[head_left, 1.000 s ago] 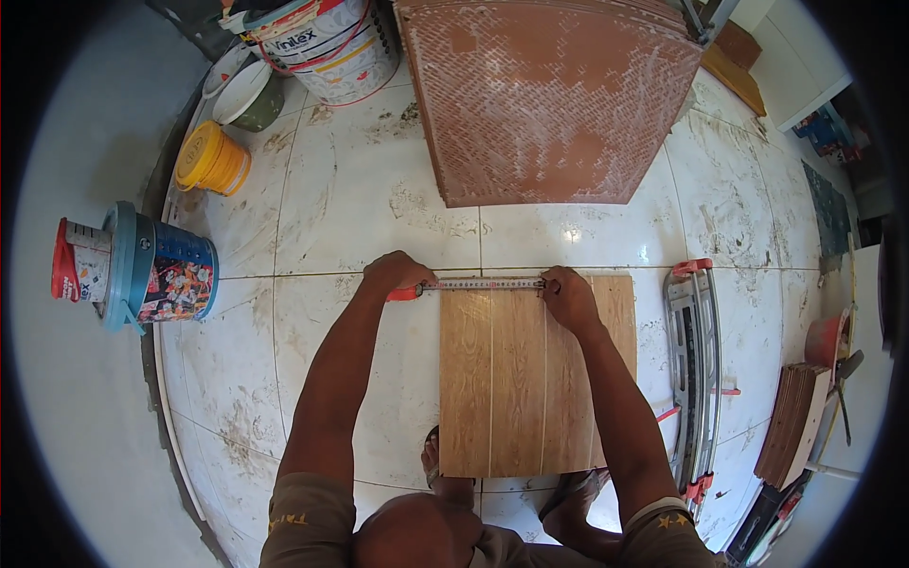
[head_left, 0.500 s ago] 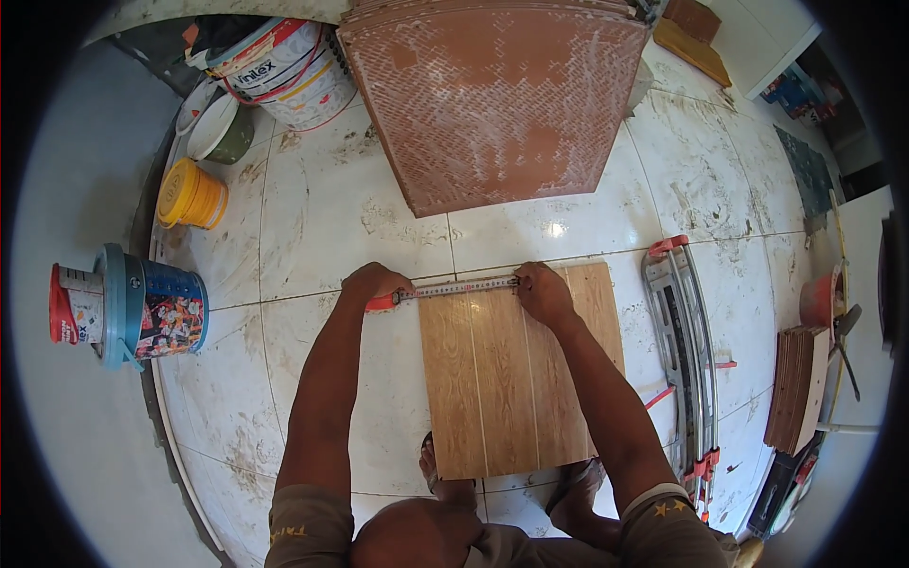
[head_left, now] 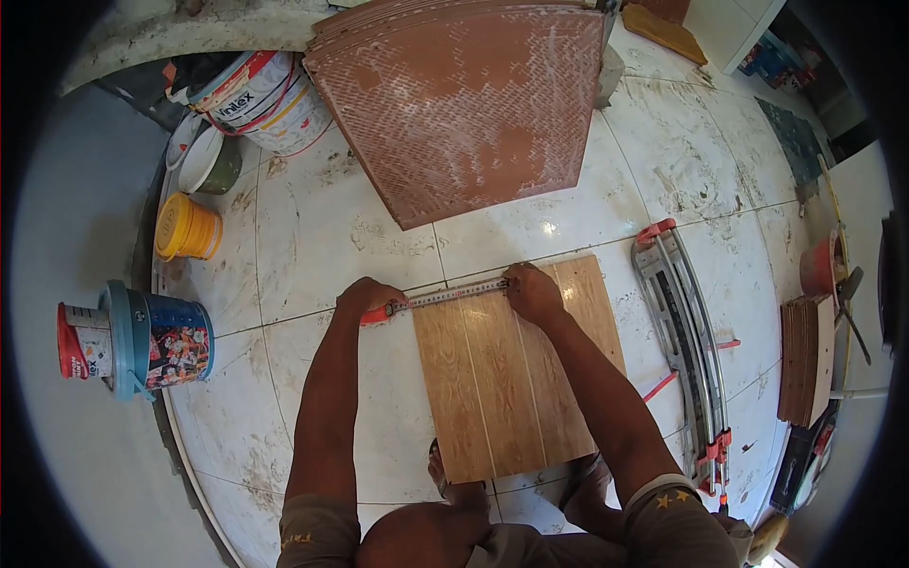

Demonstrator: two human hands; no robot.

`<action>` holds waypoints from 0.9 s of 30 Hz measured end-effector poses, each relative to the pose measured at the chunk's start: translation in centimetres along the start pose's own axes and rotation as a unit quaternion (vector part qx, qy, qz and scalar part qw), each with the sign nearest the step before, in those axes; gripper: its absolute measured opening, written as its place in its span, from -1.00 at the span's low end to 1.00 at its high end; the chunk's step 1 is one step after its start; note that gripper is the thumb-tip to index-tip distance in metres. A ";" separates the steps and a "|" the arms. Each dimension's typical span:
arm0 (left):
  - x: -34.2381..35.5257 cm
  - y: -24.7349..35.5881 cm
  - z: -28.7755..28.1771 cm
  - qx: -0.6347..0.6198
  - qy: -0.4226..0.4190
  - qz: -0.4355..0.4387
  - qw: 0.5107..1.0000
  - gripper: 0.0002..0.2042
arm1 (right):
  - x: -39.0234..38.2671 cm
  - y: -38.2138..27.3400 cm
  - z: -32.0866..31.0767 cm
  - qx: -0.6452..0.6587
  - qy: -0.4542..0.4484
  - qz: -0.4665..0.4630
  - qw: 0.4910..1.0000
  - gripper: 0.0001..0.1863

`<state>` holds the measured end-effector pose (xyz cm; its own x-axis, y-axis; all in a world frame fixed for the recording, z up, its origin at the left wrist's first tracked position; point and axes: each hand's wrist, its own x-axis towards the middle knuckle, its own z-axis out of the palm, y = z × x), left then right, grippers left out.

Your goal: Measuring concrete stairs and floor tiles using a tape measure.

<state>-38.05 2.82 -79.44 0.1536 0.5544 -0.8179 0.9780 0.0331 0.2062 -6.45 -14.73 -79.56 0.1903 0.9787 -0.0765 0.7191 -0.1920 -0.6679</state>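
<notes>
A wood-patterned tile [head_left: 516, 388] with pale lengthwise lines lies on the floor in front of me, between my feet and my hands. Across its far edge stretches the blade of a tape measure [head_left: 450, 295], sticking out past the tile's far left corner. My left hand [head_left: 369, 295] is closed around the tape's red case, just left of the tile. Over the far edge, my right hand [head_left: 535, 293] pinches the other end of the blade; its fingertips partly cover that end.
A silver tile cutter [head_left: 684, 331] with red parts lies right of the tile. Beyond stands a stack of brown tiles [head_left: 464, 114]. Paint buckets line the left wall, among them a yellow bucket [head_left: 189, 227] and a blue bucket [head_left: 166, 341]. More brown tiles [head_left: 805, 360] lean at right.
The whole view has turned and shifted slightly. Both hands keep their hold on the tape measure, in nearly the same place along the tile's far edge.
</notes>
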 end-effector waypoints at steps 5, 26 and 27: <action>-0.8 1.0 0.3 -0.004 0.022 -0.004 1.000 -0.59 | -0.1 0.8 0.2 0.000 0.005 0.005 1.000 -0.78; -0.6 0.7 -0.2 0.027 0.014 -0.021 0.999 -0.55 | -0.2 0.7 0.3 0.012 0.006 0.023 1.000 -0.78; -0.7 0.6 -0.2 0.028 0.013 -0.021 0.999 -0.55 | -0.2 0.6 0.3 0.011 0.002 0.024 1.000 -0.75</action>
<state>-37.60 2.63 -78.60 0.1100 0.5751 -0.8106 0.9898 0.0105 0.1417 -6.27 -15.05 -80.18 0.2274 0.9681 -0.1050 0.6937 -0.2367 -0.6802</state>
